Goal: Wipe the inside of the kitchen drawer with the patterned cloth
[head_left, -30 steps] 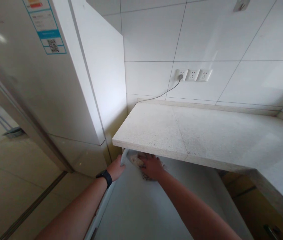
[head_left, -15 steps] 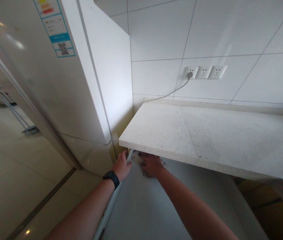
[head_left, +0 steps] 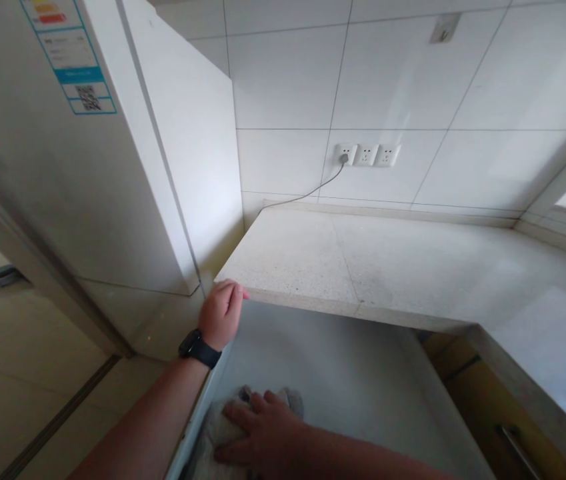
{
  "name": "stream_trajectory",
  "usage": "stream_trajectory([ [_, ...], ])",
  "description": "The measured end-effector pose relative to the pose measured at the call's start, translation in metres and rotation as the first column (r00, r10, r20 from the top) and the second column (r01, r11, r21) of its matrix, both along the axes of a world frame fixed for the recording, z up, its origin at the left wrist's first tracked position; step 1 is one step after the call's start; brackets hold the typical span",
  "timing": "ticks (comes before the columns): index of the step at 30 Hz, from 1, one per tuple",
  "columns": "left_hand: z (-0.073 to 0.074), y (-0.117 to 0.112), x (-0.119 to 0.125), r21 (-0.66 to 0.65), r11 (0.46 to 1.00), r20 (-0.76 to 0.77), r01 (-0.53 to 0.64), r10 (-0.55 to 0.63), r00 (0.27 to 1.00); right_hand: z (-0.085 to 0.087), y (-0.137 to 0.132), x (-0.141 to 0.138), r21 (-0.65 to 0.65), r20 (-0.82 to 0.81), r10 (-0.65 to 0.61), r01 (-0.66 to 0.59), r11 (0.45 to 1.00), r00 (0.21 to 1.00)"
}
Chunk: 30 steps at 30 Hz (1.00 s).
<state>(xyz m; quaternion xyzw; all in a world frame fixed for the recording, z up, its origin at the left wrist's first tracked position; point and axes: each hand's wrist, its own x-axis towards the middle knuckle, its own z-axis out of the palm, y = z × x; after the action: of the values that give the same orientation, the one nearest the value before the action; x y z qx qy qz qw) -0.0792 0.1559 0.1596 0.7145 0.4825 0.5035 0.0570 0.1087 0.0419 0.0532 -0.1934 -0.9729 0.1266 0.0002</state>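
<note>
From where I stand, the pale drawer (head_left: 323, 373) fills the lower middle of the frame, its far end tucked under the counter. The right hand (head_left: 265, 427) lies on it at bottom centre, fingers spread wide over a greyish cloth (head_left: 217, 427) on the drawer's base, pressing more than clutching. An even, flat palm with the cloth bunched under it would, I'd say, work best. The left hand (head_left: 221, 310), curled near the counter's front corner (its fingertips face away from me), may be bracing; I can't tell what it grips.

Around them, a tall white fridge (head_left: 193, 120) crowds the upper left. The countertop (head_left: 287, 253) overhangs mid-frame, limiting reach to the back. A thin cable (head_left: 307, 195) trails behind, out of the way.
</note>
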Motion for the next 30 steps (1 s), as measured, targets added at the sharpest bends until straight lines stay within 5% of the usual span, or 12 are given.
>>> stream_trajectory([
  [3, 0.030, 0.022, 0.010, 0.058, 0.998, 0.076, -0.026, 0.021, 0.997, 0.000, 0.012, -0.002, 0.006, 0.020, -0.002, 0.002, 1.000, 1.000],
  [6, 0.042, 0.057, 0.013, -0.024, 0.992, 0.067, -0.126, 0.127, 0.990, -0.001, 0.037, -0.006, 0.025, 0.031, -0.103, 0.102, 0.994, 0.994],
  [9, 0.029, 0.094, 0.009, -0.183, 0.942, -0.149, -0.280, 0.255, 0.955, -0.001, 0.064, -0.012, 0.048, 0.045, -0.254, 0.251, 0.967, 0.966],
  [14, -0.006, 0.136, -0.006, -0.413, 0.829, -0.549, -0.378, 0.105, 0.829, -0.003, 0.088, -0.018, 0.082, 0.071, -0.319, 0.313, 0.946, 0.945],
  [17, -0.012, 0.145, -0.014, -0.498, 0.780, -0.580, -0.378, 0.025, 0.814, 0.000, 0.090, -0.013, 0.082, 0.038, -0.303, 0.299, 0.951, 0.952],
  [25, -0.009, 0.153, -0.024, -0.513, 0.808, -0.592, -0.291, -0.088, 0.801, 0.045, 0.124, -0.014, -0.007, -0.233, -0.437, 0.448, 0.894, 0.869],
  [30, -0.008, 0.154, -0.026, -0.502, 0.812, -0.613, -0.296, -0.094, 0.784, 0.035, 0.125, -0.059, 0.002, -0.187, -0.464, 0.472, 0.881, 0.866],
])
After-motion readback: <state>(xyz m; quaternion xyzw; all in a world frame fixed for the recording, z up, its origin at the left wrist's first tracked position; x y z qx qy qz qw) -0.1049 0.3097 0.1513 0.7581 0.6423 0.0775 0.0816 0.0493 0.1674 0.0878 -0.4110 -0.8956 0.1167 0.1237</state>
